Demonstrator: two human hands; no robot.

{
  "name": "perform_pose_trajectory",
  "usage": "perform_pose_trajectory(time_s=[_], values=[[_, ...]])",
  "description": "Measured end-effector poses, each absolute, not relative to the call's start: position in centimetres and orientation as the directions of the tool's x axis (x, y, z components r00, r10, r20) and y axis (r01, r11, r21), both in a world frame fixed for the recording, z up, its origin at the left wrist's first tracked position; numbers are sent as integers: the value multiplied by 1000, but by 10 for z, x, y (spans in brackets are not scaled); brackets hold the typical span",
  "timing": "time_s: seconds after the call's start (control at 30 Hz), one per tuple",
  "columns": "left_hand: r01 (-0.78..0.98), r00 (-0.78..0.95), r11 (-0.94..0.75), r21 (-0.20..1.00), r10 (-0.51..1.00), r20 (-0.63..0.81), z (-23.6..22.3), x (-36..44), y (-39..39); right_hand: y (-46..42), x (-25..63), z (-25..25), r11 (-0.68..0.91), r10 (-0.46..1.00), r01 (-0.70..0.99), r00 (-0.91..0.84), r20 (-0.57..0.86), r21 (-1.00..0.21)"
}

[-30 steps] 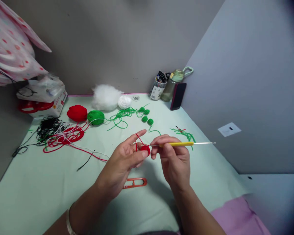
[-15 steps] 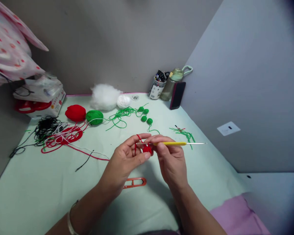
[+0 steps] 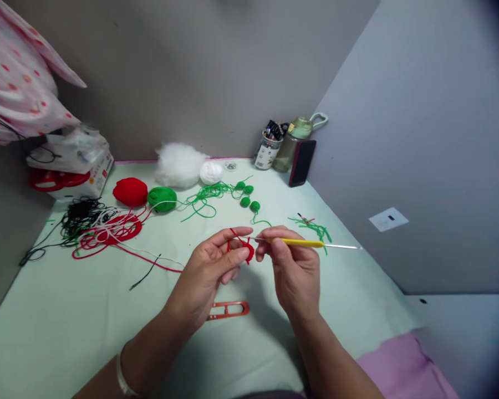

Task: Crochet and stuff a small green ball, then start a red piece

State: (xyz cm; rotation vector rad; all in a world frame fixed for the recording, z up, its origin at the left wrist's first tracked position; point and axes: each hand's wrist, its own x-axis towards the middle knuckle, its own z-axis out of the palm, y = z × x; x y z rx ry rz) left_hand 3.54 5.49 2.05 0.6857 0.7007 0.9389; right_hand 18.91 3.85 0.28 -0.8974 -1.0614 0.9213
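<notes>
Between thumb and fingers, my left hand (image 3: 210, 257) pinches a small red crochet piece (image 3: 250, 254). Red yarn runs over its raised index finger. A crochet hook (image 3: 301, 243) with a yellow handle and a metal tip at each end is gripped by my right hand (image 3: 295, 269). The hook's left tip reaches to the red yarn at the top of the piece; whether it passes through a loop is too small to tell. Below the left hand, orange thread snips (image 3: 230, 309) lie on the table, partly covered by that hand.
Behind the hands lie a red yarn ball (image 3: 130, 192), a green yarn ball (image 3: 162, 198), white stuffing (image 3: 181, 165) and small green crocheted balls (image 3: 245, 201). Tangled black yarn (image 3: 83, 216) sits left. A phone (image 3: 302, 162) leans on a bottle (image 3: 286, 152). Green yarn scraps (image 3: 314, 226) lie right.
My right hand and the hook have moved slightly right, drawing away from the left fingers. The red piece has turned in my left hand and shows more of its round edge.
</notes>
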Motion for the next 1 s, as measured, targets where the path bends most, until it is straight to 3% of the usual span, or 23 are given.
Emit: perform_pose_trajectory(time_s=[0.17, 0.5, 1.0], values=[[-522, 409, 441, 730, 881, -240, 19, 33, 57, 40, 193, 11, 376, 900, -233, 322, 293, -897], [-518, 425, 454, 725, 872, -242, 18, 33, 57, 35, 192, 9, 370, 918, -197, 225, 325, -908], [-412, 368, 373, 831, 903, -223, 21, 33, 55, 35, 192, 6, 369, 926, -178, 151, 345, -912]])
